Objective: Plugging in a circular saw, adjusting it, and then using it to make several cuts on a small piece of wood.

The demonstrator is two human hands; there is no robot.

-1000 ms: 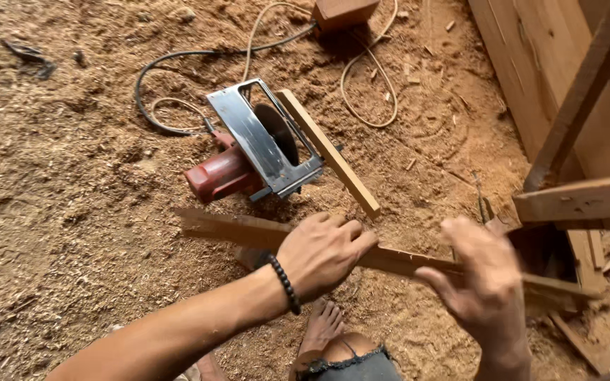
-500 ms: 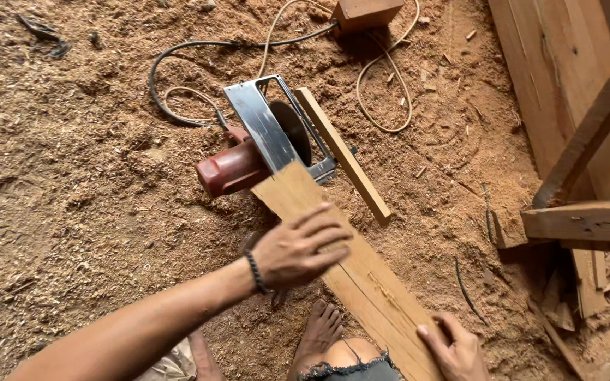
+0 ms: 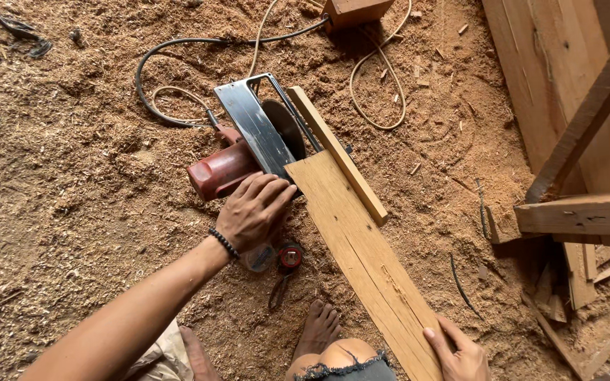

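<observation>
Plank [image 3: 365,261] of pale wood is laid flat on the sawdust-covered floor [image 3: 58,176], running from the saw at upper centre down to the lower right edge of the view.

Far left: loose sawdust and a few dark scraps are seen on the floor. A black cable [image 3: 171,77] is looped on the sawdust above and left of the saw.

Left of centre: the left hand [image 3: 252,212] is stretched out from a bare forearm, with a dark bead bracelet [image 3: 224,243] at the wrist. Its grip is loose, fingers spread and laid over the red motor housing of the circular saw [image 3: 248,144], fingertips just beside the plank's upper end; nothing is clasped. The saw is lying upturned, its grey base plate and blade facing up. A small red and black object [image 3: 289,257] is seen on the floor just below the hand; its kind cannot be told.

Centre: a thin wooden strip [image 3: 337,152] is laid along the plank's upper right side, touching it. A bare foot [image 3: 317,328] is planted near the plank's left edge.

Right of centre: the right hand [image 3: 460,353] is pressed on the plank's lower end, fingers flat on top. A pale cord [image 3: 379,92] is curled on the floor above.

Far right: wooden boards [image 3: 566,106] and a rough timber frame [image 3: 587,212] are stacked.
</observation>
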